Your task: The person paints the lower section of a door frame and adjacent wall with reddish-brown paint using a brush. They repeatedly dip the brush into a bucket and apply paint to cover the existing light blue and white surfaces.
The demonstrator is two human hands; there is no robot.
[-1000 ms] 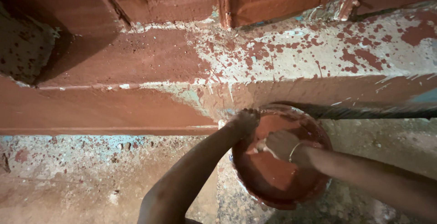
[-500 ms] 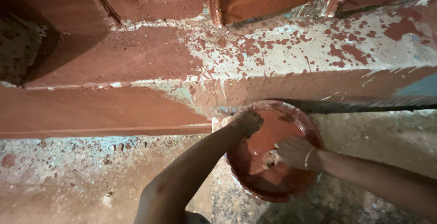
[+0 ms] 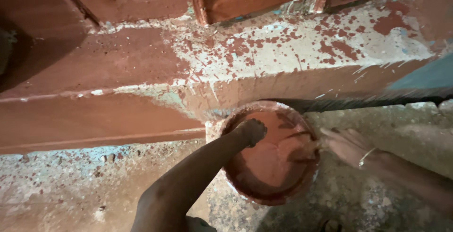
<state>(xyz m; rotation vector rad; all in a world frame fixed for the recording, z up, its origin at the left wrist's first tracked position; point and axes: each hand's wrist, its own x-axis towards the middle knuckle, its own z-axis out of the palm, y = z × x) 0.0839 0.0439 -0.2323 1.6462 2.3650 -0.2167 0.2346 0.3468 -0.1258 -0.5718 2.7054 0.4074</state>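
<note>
Head view: bucket (image 3: 264,192) of red-brown paint stands on the floor (image 3: 66,199) at 6 o'clock of the painted step (image 3: 283,53). Left hand (image 3: 251,131), curled narrow, is dipped inside near the 11 o'clock rim; whether it holds anything cannot be told. Right hand (image 3: 347,145), fingers spread wide, touches the 3 o'clock rim.
</note>
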